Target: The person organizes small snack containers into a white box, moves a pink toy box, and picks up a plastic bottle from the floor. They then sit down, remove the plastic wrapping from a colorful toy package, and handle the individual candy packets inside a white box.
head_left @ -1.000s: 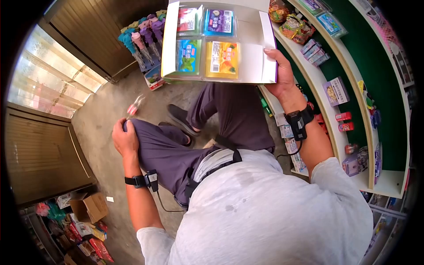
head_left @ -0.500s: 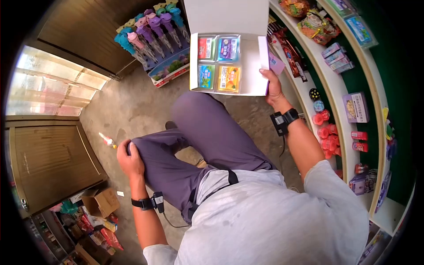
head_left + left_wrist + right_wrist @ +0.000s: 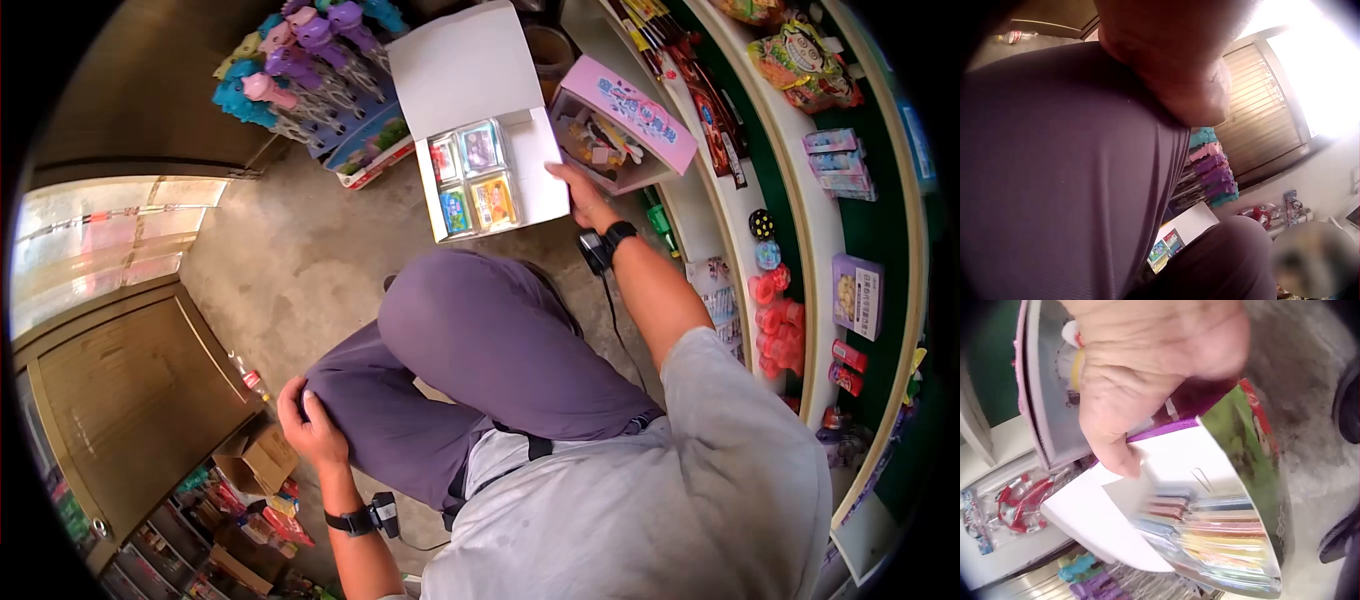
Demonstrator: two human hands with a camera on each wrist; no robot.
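My right hand (image 3: 588, 200) grips the side wall of an open white cardboard box (image 3: 543, 150), its thumb over the edge on the inside. Packs (image 3: 493, 200) in red, blue, yellow and purple stand in rows at the left part of the box, and its lid (image 3: 460, 65) is folded back. The right wrist view shows the thumb pressed on the box's white inner wall (image 3: 1179, 450) and the packs stacked deep. My left hand (image 3: 314, 430) rests on the left knee (image 3: 350, 385) and holds nothing.
A pink box (image 3: 625, 110) with small items stands right beside the white box. Shelves (image 3: 790, 200) of packaged goods line the right. Horse-headed toys (image 3: 300, 60) stand in a display box at the back left. A bottle (image 3: 248, 377) lies on the floor near the left knee.
The white box has gone down, away from my head, still in my right hand, and now stands next to the pink box. My left hand stays on the knee. The head view has shifted.
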